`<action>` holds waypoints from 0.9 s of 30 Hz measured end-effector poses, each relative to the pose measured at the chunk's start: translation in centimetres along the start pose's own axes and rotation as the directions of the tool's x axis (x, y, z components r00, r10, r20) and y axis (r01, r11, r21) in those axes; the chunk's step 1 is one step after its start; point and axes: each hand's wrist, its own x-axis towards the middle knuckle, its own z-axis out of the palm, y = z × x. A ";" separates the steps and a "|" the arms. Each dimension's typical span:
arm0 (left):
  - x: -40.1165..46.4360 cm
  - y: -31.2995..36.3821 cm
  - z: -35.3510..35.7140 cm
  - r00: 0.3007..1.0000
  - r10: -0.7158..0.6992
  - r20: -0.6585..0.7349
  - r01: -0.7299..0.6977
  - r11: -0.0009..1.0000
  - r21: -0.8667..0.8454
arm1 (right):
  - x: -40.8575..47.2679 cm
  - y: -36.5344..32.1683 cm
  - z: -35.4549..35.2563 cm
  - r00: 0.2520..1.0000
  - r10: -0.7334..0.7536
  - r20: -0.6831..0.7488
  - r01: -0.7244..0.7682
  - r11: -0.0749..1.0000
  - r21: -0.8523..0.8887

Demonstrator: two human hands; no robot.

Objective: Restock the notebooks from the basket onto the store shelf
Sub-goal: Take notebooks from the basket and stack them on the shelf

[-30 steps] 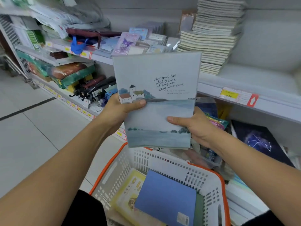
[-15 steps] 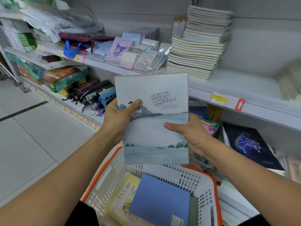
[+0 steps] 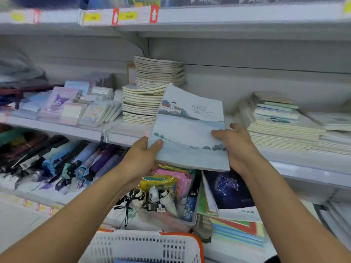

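Hands (image 3: 190, 149) grip notebook (image 3: 188, 133) — basket (image 3: 144, 245) cut off

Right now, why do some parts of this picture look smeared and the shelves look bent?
In the head view, the left shelf goods and the right-hand notebook stack are streaked with motion blur; the held notebook and both hands, left hand and right hand, stay fairly sharp. The wide lens bows the upper shelf edge. Lighting is even, without harsh glare.

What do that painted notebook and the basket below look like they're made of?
Notebook: paper pages in a matte printed card cover, apparently; it bows slightly and shows no glare. Basket: likely moulded plastic, white perforated walls with an orange rim, smooth and slightly glossy.
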 end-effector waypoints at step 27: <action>12.1 5.3 5.1 0.993 -0.019 0.115 -0.062 0.751 0.658 | 6.5 -2.3 -2.5 0.988 0.082 0.129 0.027 0.739 -0.673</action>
